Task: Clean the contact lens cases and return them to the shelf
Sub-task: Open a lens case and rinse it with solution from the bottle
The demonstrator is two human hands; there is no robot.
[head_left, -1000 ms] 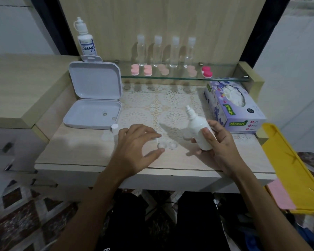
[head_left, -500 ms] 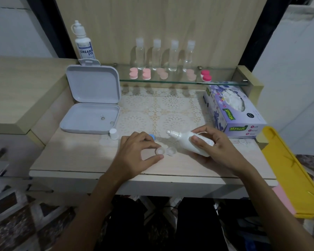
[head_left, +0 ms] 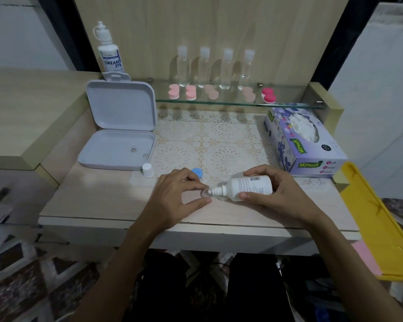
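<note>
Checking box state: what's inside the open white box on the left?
In the open white box tray, two small round clear items, one mid-tray, one nearer the front right corner; what they are is too small to tell. The raised lid's inside looks bare.

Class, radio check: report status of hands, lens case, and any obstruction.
Right hand grips bottle, nozzle tipped onto open lens case. Left hand pinches the case. Blue cap and white cap nearby, neither blocking.
</note>
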